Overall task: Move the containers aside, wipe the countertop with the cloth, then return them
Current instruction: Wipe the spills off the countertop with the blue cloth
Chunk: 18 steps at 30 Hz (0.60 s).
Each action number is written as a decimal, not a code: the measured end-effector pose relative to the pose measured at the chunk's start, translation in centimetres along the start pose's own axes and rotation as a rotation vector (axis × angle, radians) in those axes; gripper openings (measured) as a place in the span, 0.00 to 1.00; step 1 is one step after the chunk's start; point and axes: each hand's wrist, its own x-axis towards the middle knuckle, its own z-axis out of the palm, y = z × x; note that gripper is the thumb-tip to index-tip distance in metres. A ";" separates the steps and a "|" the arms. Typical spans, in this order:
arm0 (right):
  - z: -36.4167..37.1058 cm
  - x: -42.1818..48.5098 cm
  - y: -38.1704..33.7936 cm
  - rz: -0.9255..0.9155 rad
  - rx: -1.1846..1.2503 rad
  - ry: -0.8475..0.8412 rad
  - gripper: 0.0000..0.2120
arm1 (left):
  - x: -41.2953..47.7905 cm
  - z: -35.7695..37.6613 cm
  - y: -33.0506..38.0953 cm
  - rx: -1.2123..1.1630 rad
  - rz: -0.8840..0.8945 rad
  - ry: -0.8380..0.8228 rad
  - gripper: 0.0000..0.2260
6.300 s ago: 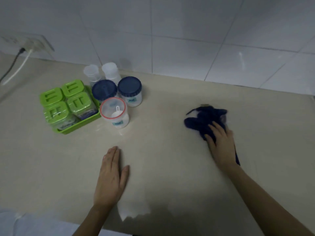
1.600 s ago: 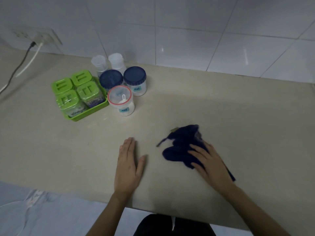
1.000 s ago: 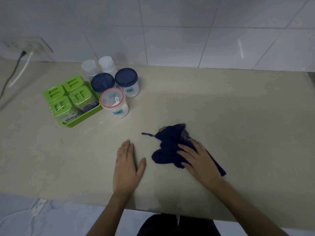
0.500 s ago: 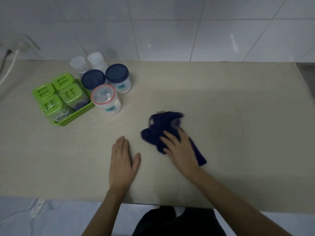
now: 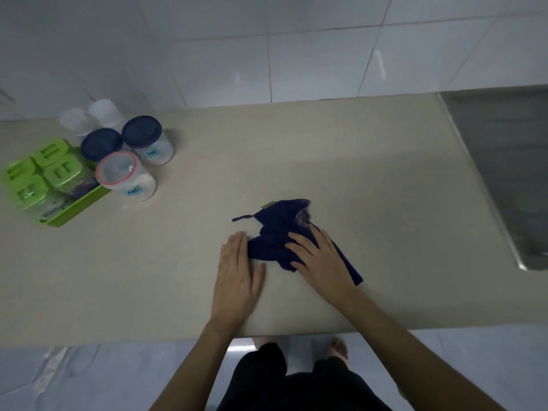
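Note:
A dark blue cloth (image 5: 277, 232) lies crumpled on the beige countertop (image 5: 370, 188). My right hand (image 5: 318, 259) presses flat on the cloth's near right part, fingers spread. My left hand (image 5: 238, 274) rests flat on the counter, fingertips touching the cloth's left edge. At the far left stand the containers: a green tray (image 5: 77, 210) of green-lidded boxes (image 5: 50, 170), two blue-lidded jars (image 5: 142, 133), a red-rimmed clear jar (image 5: 118, 172) and two small white cups (image 5: 102, 109) by the wall.
A white tiled wall (image 5: 296, 54) backs the counter. A steel sink drainboard (image 5: 504, 161) adjoins the counter on the right. The counter's front edge runs just below my wrists, with the floor and my legs beneath.
My right hand has slid the cloth from the right side of the counter toward the middle, up against my left hand. The view has turned right, bringing the sink into sight.

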 end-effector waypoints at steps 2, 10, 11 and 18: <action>-1.4 -2.4 3.0 0.077 0.016 0.010 0.19 | 0.4 1.1 2.9 0.007 0.042 -0.020 0.27; -5.6 -10.5 12.4 0.389 -0.056 0.023 0.21 | 1.2 5.3 12.5 0.014 0.127 -0.069 0.28; -5.9 -11.4 13.6 0.430 -0.066 0.027 0.22 | 1.2 5.7 13.4 0.016 0.132 -0.068 0.28; -7.6 -15.5 18.5 0.572 -0.103 0.047 0.24 | 0.8 6.9 15.2 0.047 0.097 -0.057 0.29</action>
